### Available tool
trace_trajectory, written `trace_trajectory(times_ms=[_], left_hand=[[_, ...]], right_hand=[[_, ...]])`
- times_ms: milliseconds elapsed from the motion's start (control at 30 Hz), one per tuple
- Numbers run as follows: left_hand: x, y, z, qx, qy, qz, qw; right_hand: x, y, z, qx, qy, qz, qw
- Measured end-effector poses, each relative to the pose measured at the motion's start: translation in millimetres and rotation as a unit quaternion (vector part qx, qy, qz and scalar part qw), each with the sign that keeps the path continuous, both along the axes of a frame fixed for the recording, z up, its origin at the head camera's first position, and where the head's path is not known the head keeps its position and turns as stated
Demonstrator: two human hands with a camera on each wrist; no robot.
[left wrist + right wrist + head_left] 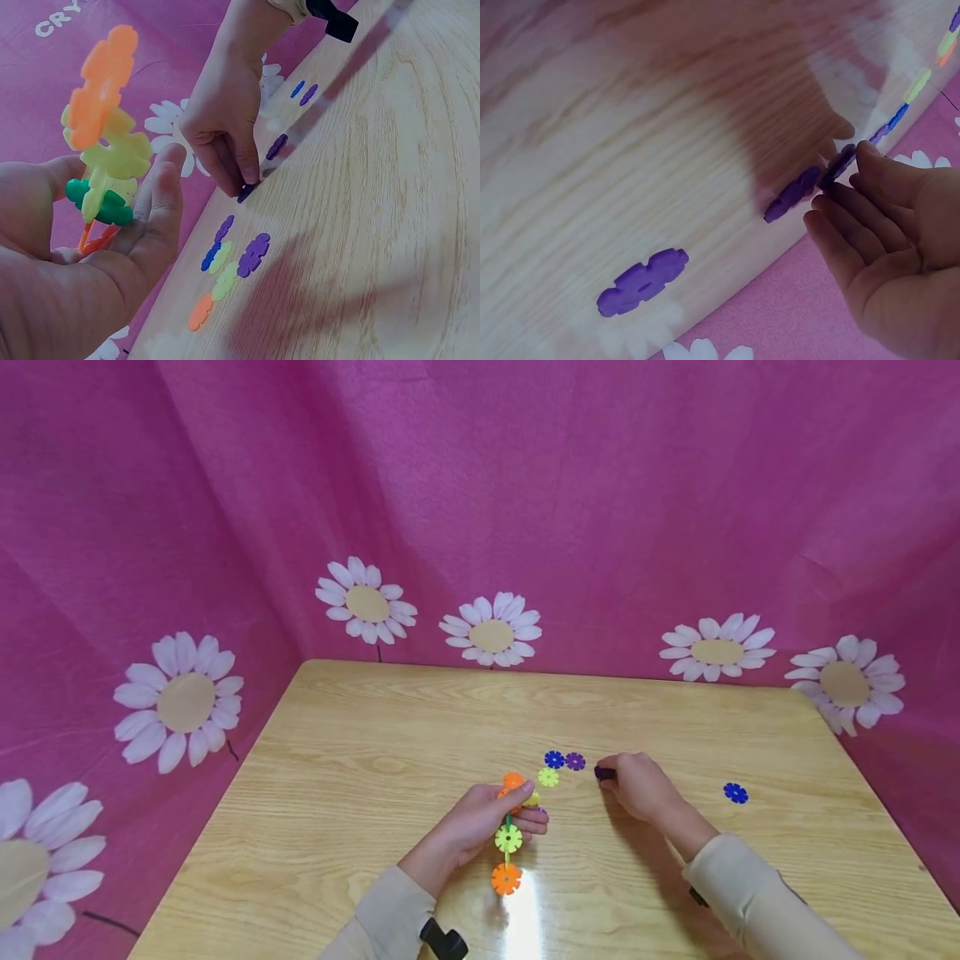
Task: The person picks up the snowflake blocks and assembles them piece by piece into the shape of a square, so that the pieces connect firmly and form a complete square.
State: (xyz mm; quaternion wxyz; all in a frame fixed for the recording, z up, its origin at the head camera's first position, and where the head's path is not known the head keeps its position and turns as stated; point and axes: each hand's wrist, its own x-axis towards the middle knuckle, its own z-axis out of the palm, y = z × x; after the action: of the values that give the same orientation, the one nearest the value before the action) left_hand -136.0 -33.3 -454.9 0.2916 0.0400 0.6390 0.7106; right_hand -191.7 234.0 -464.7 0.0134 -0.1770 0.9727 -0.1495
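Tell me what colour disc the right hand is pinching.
That disc is purple, clearest in the right wrist view.

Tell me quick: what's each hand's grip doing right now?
Left hand: closed, holding a multicoloured chain of discs.
Right hand: closed, pinching a dark purple disc.

Forms a chain [508,846] of interlocked, notched discs, orange, yellow-green and green, held in the left hand [476,821] and extending from it towards the person. Includes, right of the left hand, a tilted dark purple disc [604,772] pinched by the right hand [639,785]. Also includes, flat just beyond the left hand, a blue disc [554,760], a lighter purple disc [575,762] and a yellow-green disc [548,777].
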Motion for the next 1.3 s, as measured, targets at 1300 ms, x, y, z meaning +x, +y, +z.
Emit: trace_trajectory(times_ms=[1300], left_hand=[[0.9, -0.5, 2.1, 0.000, -0.006, 0.004, 1.0000]], right_hand=[[20.9, -13, 35.1, -0.175, -0.066, -0.075, 0.9796]])
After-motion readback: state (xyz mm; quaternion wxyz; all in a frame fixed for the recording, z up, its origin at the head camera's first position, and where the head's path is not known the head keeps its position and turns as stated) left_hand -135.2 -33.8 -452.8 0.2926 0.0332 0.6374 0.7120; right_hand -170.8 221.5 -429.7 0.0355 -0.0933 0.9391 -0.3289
